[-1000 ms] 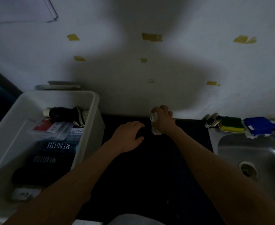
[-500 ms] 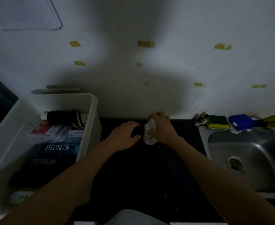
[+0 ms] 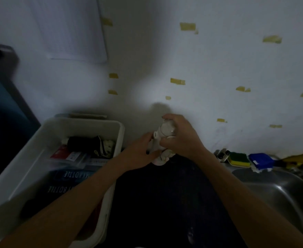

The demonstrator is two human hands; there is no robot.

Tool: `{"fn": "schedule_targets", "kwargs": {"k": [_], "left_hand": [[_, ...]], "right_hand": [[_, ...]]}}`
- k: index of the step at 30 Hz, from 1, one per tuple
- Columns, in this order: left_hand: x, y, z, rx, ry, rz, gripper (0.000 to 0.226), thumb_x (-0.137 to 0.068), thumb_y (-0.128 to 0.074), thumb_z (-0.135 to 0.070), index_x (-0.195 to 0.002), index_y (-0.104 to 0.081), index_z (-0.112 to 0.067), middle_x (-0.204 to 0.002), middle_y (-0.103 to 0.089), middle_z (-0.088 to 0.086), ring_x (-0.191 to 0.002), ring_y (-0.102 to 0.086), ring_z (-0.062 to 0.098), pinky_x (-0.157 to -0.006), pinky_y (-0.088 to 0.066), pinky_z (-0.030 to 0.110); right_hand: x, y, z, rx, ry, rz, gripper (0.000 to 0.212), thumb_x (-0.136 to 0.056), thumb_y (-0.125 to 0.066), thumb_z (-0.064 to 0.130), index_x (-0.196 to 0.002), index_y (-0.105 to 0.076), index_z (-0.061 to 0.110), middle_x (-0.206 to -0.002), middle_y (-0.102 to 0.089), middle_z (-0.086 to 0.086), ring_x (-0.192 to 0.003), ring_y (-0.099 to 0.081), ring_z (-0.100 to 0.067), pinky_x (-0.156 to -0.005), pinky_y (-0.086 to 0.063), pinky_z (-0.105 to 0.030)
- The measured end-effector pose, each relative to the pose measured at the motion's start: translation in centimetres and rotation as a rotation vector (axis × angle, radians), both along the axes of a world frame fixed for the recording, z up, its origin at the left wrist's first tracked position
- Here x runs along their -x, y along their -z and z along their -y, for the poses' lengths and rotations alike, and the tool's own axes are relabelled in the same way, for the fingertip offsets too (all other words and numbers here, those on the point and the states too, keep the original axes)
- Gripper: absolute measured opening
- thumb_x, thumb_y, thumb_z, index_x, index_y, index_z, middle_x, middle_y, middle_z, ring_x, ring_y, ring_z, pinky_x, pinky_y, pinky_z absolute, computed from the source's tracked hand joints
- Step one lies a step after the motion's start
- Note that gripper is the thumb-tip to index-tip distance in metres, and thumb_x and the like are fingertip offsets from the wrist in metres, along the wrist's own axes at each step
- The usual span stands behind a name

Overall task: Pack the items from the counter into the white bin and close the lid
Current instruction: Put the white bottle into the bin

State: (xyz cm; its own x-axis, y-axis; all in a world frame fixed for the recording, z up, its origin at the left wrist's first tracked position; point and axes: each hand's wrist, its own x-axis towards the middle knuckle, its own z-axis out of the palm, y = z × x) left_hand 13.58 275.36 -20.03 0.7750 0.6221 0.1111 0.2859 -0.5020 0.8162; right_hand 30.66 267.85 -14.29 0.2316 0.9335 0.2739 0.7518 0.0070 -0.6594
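Fingers (image 3: 170,116) of right hand (image 3: 184,138) are wrapping the white figurine (image 3: 165,129), now lifting it off the counter (image 3: 165,203). Left hand (image 3: 138,153) is joining, pinching its middle. Probably heading for the white bin (image 3: 86,122).

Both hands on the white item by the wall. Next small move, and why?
Probably carry the white item leftward and lower it into the white bin. The right hand grips its top and the left hand holds its side, so it looks secured. The bin stands open just left of the hands, with no lid on it.
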Motion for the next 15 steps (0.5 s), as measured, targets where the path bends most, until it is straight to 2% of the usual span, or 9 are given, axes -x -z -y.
{"fn": "schedule_targets", "kwargs": {"k": [5,10,12,15], "left_hand": [[3.9,-3.4,-1.0,0.104,0.038,0.031,0.051,-0.09,-0.067,-0.035,-0.133,-0.039,-0.031,-0.125,-0.054,-0.016,-0.113,-0.054,-0.006,-0.092,-0.045,0.013],[8.1,-4.4,-2.4,0.154,0.001,0.043,0.078,-0.078,-0.07,-0.059,-0.143,-0.031,-0.037,-0.135,-0.051,-0.019,-0.122,-0.05,-0.004,-0.1,-0.046,0.026],[10.2,-4.3,-3.0,0.196,-0.033,0.062,0.081,-0.078,-0.072,-0.058,-0.144,-0.03,-0.039,-0.135,-0.052,-0.019,-0.122,-0.052,-0.002,-0.101,-0.048,0.032],[13.3,-4.0,-3.8,0.234,-0.076,0.072,0.075,-0.08,-0.074,-0.05,-0.143,-0.034,-0.036,-0.132,-0.056,-0.017,-0.117,-0.056,-0.001,-0.1,-0.05,0.033]], "right_hand": [[3.9,-2.6,-1.5,-0.09,-0.038,-0.016,0.076,-0.059,-0.068,0.044,-0.132,-0.05,0.033,-0.123,-0.052,0.011,-0.113,-0.05,-0.013,-0.096,-0.047,-0.038],[7.9,-4.1,-3.4,-0.119,-0.073,-0.107,0.07,-0.063,-0.073,0.034,-0.13,-0.051,0.035,-0.123,-0.055,0.013,-0.113,-0.053,-0.007,-0.094,-0.05,-0.035],[9.9,-4.1,-4.4,-0.113,-0.1,-0.126,0.069,-0.066,-0.075,0.029,-0.131,-0.051,0.034,-0.124,-0.054,0.013,-0.11,-0.053,-0.005,-0.091,-0.05,-0.029],[12.7,-3.8,-6.1,-0.078,-0.148,-0.117,0.068,-0.069,-0.075,0.028,-0.133,-0.05,0.032,-0.125,-0.054,0.011,-0.106,-0.053,-0.006,-0.087,-0.049,-0.025]]}}
